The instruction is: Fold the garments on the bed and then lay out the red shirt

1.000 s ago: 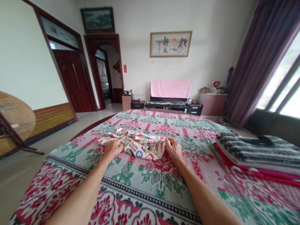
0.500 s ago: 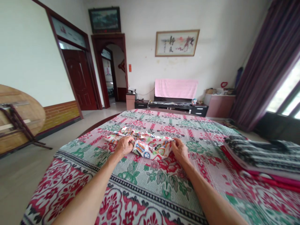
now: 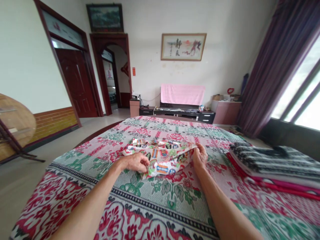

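A thin white cloth with a colourful cartoon print (image 3: 163, 155) lies loosely bunched on the flowered tablecloth (image 3: 172, 193), in front of me. Whether it is a garment I cannot tell. My left hand (image 3: 136, 162) is at its near left edge, fingers curled and pinching the fabric close to the table. At the right end my right hand (image 3: 200, 157) grips a corner between thumb and fingers, pulling that side taut and slightly raised. Creases run across the cloth between both hands, and its far edge is crumpled.
A stack of folded textiles (image 3: 272, 166), black-and-white on top and red below, sits at the table's right side. Beyond the table stand a low black cabinet (image 3: 207, 117) and a screen under a pink cloth (image 3: 182, 94). A folded round table (image 3: 20, 123) leans at left.
My left hand has shifted nearer to me along the cloth's edge. My right hand has moved slightly right, and the cloth's front part is spread wider. The view has turned a little right.
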A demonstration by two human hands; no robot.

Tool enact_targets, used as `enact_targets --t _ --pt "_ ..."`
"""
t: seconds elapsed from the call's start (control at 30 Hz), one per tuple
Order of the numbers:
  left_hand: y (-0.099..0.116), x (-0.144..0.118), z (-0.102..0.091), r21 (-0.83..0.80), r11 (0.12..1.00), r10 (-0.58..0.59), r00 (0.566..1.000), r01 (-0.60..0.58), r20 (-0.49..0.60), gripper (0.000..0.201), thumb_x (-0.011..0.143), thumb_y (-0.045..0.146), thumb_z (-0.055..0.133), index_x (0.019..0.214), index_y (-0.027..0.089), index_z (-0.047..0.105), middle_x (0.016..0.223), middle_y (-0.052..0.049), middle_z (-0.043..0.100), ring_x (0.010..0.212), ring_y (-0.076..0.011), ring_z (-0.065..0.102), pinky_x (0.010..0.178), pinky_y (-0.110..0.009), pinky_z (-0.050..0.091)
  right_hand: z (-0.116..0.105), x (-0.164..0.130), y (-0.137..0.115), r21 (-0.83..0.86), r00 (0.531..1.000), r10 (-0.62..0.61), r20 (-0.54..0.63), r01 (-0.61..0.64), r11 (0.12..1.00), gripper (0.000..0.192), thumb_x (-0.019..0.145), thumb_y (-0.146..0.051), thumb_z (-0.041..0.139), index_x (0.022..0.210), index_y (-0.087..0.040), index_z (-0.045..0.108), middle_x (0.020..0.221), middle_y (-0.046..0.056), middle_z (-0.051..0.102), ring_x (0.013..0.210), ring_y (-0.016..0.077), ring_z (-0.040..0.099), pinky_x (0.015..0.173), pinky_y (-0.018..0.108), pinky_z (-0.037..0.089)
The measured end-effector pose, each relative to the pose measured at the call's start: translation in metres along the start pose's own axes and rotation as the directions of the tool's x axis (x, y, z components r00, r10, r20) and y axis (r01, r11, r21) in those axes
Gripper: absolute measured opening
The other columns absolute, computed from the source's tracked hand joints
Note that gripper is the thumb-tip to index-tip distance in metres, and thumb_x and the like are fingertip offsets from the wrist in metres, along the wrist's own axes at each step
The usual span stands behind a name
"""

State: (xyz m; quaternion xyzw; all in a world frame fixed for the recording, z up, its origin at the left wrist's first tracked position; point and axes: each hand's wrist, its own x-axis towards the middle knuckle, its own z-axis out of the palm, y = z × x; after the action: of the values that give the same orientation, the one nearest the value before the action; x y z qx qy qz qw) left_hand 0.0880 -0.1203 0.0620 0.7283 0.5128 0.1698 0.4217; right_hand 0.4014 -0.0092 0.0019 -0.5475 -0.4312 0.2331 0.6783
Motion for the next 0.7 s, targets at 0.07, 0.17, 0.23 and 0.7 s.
enact_targets --t 0.07,0.17,0.23,0.7 --pt "0.002 -0.005 -0.002 -0.048 0.999 -0.018 0.999 0.019 0.035 0.03 0.056 0.024 0.068 0.085 0.021 0.075 0.07 0.001 0.069 0.062 -0.0135 0.06 0.055 -0.021 0.042 -0.001 0.0 0.002 -0.001 1.0 0.012 0.023 -0.012 1.0 0.06 0.066 -0.037 0.043 0.116 -0.01 0.063 0.09 0.007 0.067 0.073 0.0176 0.056 0.065 0.026 0.044" --pt "0.005 -0.011 -0.008 -0.179 0.983 -0.021 0.999 0.028 0.04 0.04 0.06 0.029 0.069 0.099 0.022 0.073 0.082 -0.001 0.072 0.067 -0.0142 0.062 0.055 -0.022 0.044 0.0 -0.001 0.001 -0.019 0.999 -0.002 0.032 0.003 1.0 0.063 0.067 -0.037 0.042 0.12 -0.01 0.061 0.093 0.007 0.067 0.077 0.019 0.058 0.069 0.028 0.046" --pt "0.004 -0.014 -0.013 -0.278 0.96 0.02 0.999 -0.029 -0.035 0.044 0.063 0.031 0.069 0.105 0.019 0.071 0.089 -0.004 0.072 0.071 -0.0145 0.063 0.059 -0.023 0.047 0.001 -0.002 -0.003 -0.037 0.998 -0.035 0.06 0.037 0.999 0.066 0.069 -0.039 0.044 0.127 -0.012 0.057 0.1 0.008 0.067 0.084 0.0201 0.059 0.074 0.029 0.047" --pt "-0.049 0.002 -0.029 0.294 0.939 -0.012 0.874 0.176 -0.486 0.046 0.066 0.036 0.063 0.108 0.02 0.071 0.116 -0.006 0.069 0.103 -0.0221 0.063 0.088 -0.026 0.047 -0.001 0.004 0.006 -0.163 0.997 -0.036 0.067 0.047 0.986 0.069 0.067 -0.038 0.049 0.132 -0.015 0.051 0.109 0.01 0.065 0.099 0.026 0.058 0.088 0.038 0.045"
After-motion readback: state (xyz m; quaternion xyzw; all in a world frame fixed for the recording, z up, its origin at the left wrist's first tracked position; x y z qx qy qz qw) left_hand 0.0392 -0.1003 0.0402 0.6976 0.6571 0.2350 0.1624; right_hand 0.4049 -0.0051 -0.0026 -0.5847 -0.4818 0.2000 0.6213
